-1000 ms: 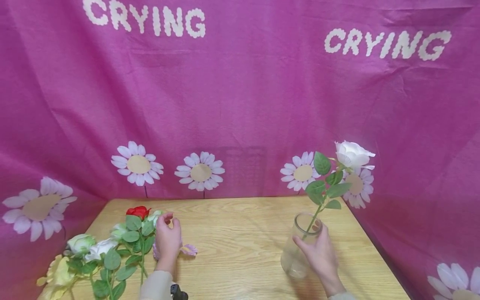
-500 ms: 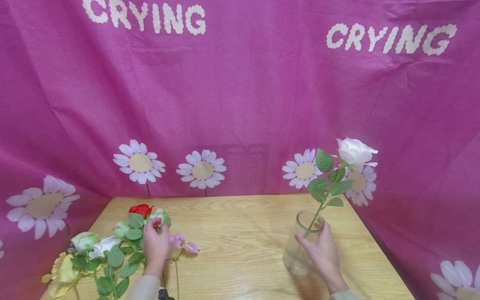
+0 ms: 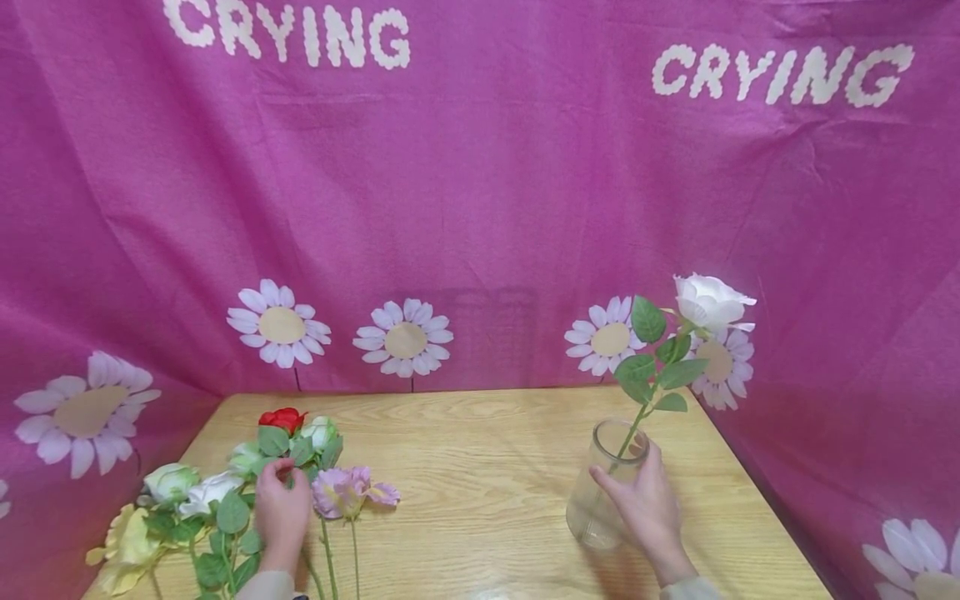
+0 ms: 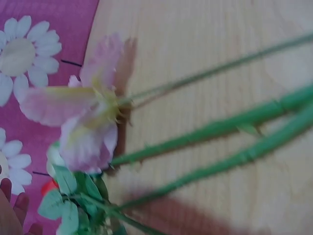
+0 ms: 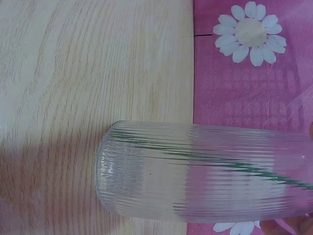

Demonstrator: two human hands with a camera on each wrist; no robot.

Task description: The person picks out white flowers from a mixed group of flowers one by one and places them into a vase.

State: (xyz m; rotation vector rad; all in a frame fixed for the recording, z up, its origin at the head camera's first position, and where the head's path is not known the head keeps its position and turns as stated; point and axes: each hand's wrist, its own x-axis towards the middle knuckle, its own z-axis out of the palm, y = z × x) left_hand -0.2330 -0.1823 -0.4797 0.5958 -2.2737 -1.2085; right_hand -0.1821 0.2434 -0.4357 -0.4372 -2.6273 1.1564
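Observation:
My right hand grips a clear ribbed glass vase near its rim, thumb in front and fingers round the far side. A white rose with green leaves leans right out of the vase, its green stem visible through the glass. My left hand, fingers loosely bent, is over the flowers on the left of the table, close to the leaves of a red rose. A pale green-white rose and a purple flower lie just right of it; the purple petals fill much of the left wrist view.
Farther left lie a white rose, a pale green rose and a yellow flower. Behind the wooden table hangs a pink-purple cloth printed with daisies and lettering.
My left hand has moved left and toward me, uncovering the purple flower and the green-white rose. My right hand keeps its grip on the vase, and the white rose stays in it.

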